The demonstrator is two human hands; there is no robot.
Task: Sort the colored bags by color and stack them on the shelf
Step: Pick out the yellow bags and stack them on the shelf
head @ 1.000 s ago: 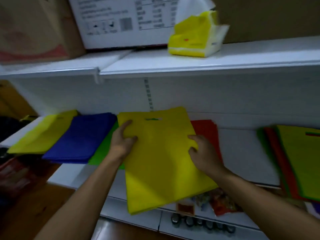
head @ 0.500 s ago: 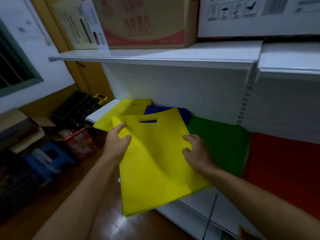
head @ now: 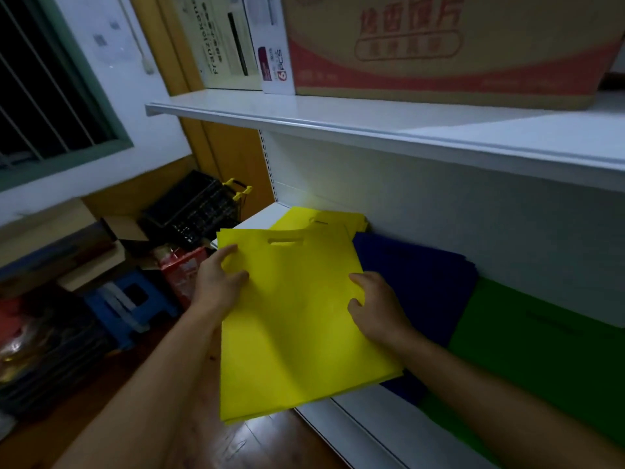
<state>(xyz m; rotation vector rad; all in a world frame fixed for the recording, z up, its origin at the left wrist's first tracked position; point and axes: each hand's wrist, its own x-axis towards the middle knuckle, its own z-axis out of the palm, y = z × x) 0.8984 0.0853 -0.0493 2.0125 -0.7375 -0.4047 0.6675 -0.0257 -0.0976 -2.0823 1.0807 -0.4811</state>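
A: What is each grip doing?
B: The left hand [head: 220, 286] pinches the left edge of the yellow bag [head: 297, 319]; the right hand [head: 378, 309] curls round its right edge.
A: And where is the bag?
B: Over the front of the white shelf [head: 355, 424], partly covering the yellow stack [head: 324, 218] behind. Next right lie the blue stack [head: 422, 279] and the green stack [head: 541, 360].
A: Above?
B: A cardboard box [head: 439, 45] on the upper shelf [head: 338, 120].

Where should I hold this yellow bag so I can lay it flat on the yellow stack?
Probably keep the yellow bag by its two long side edges, left hand from the left, right hand from the right. It is a flat, limp sheet, so two-sided support stops sagging onto the yellow stack.
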